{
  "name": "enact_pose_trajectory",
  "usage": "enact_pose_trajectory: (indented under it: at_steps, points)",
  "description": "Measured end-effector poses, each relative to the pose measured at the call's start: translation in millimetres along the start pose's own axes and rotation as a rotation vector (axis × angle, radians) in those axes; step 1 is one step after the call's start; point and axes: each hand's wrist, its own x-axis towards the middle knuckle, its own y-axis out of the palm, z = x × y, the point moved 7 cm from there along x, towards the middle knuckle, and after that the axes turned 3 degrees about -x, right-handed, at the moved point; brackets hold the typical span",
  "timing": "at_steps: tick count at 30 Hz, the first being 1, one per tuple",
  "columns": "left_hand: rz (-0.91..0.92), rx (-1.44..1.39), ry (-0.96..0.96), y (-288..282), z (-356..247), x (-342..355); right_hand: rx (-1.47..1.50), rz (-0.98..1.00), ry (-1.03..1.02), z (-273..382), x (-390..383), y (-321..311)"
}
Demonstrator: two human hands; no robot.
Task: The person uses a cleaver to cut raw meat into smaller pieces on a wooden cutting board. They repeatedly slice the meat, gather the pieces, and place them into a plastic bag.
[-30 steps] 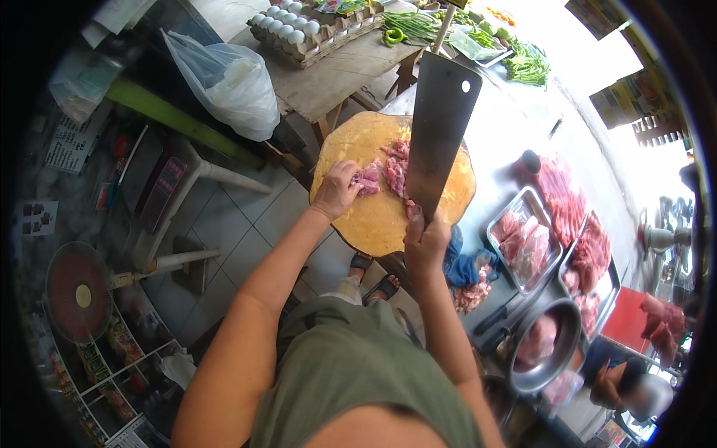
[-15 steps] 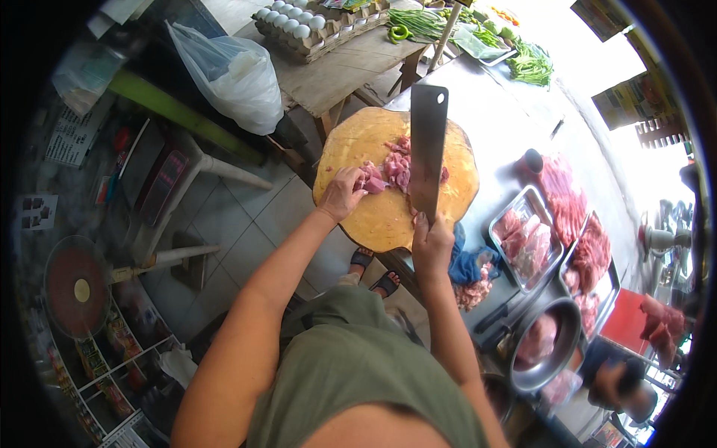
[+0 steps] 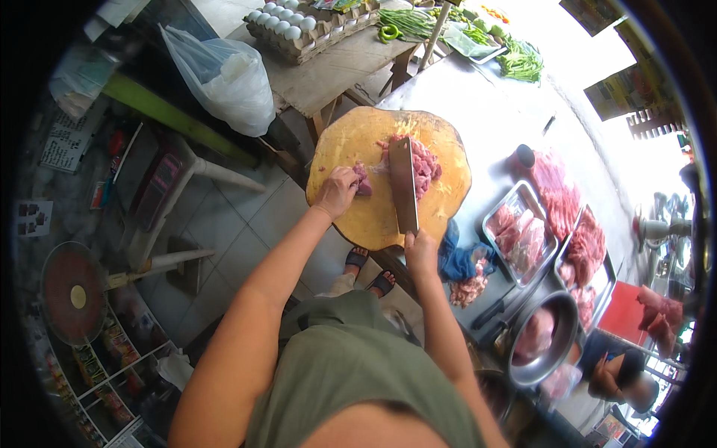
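A thick round wooden chopping board [image 3: 343,145] stands in front of me. My right hand [image 3: 420,252] grips the handle of a broad cleaver [image 3: 402,179], whose blade is down at the board beside a heap of cut raw meat [image 3: 426,168]. The heap lies along the blade's right side. On the board's left part, my left hand [image 3: 338,192] has its fingers curled on a smaller piece of raw meat [image 3: 361,179]. Bare wood shows between that piece and the blade.
Right of the board are a blue plastic bag [image 3: 455,257], meat scraps [image 3: 469,290], a metal tray of meat [image 3: 520,235], and a metal bowl [image 3: 573,328]. Beyond stand egg trays [image 3: 299,52] and green vegetables [image 3: 523,61]. A person [image 3: 620,377] is at lower right.
The cleaver has come down from its raised position onto the board. Cut meat now lies to its right, apart from the piece under my left hand, which has shifted slightly left.
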Motion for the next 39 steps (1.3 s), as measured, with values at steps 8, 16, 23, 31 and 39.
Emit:
enact_pose_trajectory:
  at_steps: [8,16,23,31,39]
  points:
    - [-0.228,-0.080,-0.113,-38.5,-0.2,-11.2,0.502,-0.307,-0.307,84.3,-22.0,-85.1]
    - [-0.133,-0.010,-0.081,-5.7,-2.2,-7.4,-0.037,0.116,-0.100,58.8,0.4,22.8]
    - [-0.118,-0.009,-0.017,-0.7,3.8,-8.7,0.210,-0.009,-0.015,-1.3,5.5,8.8]
    - [-0.184,-0.043,-0.120,-19.1,-4.3,-16.3,0.521,-0.336,-0.294,79.0,-21.5,-82.0]
    - [-0.314,0.100,-0.233,14.2,-2.9,-6.7,-0.126,0.144,-0.074,29.4,-1.6,14.4]
